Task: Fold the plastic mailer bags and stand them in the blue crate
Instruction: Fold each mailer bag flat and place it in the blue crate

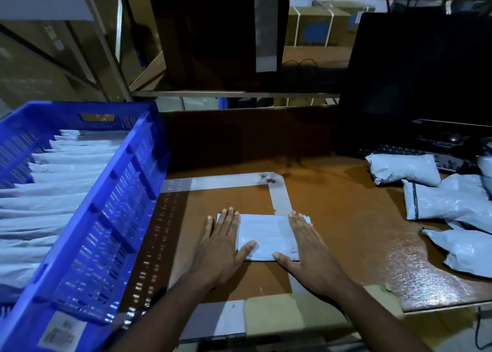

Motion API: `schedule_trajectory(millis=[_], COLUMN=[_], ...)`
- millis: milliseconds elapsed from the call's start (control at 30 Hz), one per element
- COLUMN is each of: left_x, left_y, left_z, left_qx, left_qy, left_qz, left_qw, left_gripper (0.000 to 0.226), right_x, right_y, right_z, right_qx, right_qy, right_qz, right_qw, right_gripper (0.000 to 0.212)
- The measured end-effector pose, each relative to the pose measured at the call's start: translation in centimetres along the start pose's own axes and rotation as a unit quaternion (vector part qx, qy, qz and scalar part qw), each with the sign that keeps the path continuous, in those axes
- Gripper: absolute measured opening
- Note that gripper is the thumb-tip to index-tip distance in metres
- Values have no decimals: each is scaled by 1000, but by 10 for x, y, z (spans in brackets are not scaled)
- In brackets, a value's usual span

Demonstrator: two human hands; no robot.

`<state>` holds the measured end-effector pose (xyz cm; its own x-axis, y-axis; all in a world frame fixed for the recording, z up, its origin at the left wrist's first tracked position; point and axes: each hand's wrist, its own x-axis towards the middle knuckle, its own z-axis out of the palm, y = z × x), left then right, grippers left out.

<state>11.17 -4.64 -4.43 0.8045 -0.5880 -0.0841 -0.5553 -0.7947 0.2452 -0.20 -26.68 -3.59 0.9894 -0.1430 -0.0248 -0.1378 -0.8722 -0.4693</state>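
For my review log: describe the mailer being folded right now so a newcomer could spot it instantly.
Start at the blue crate on the left; just right of it, on the brown table, lies the folded mailer. Unlike the loose mailers by the keyboard, it lies flat under both hands.

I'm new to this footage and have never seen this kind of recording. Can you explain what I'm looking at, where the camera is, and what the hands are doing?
There is one picture, taken from a camera worn on a person's head, looking down at their own bare hands. No machine is involved. The left hand and right hand lie flat, fingers straight, pressing down a folded pale grey plastic mailer bag on the brown wooden table. Neither hand grips anything. On the left stands a blue slatted plastic crate with a row of folded mailer bags already standing in it. On the right lies a loose pile of unfolded grey mailer bags. Behind that pile are a black keyboard and a dark computer monitor.
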Motion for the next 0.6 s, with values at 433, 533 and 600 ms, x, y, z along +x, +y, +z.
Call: schedule_trajectory(millis=[433, 533, 600], left_x=[-22, -22, -22], left_y=[-37, -29, -19], left_z=[-13, -34, -49], left_qx=[-128, -265, -341], left_qy=[100, 201, 222], left_qz=[94, 34, -7], left_qw=[982, 942, 913], left_gripper=[74, 41, 24], right_x=[-18, -11, -4], right_y=[16, 1, -9], right_z=[-20, -37, -48], right_qx=[90, 152, 200], right_qy=[96, 143, 179], right_qz=[-5, 21, 37], right_qw=[991, 978, 963], right_gripper=[28, 32, 28])
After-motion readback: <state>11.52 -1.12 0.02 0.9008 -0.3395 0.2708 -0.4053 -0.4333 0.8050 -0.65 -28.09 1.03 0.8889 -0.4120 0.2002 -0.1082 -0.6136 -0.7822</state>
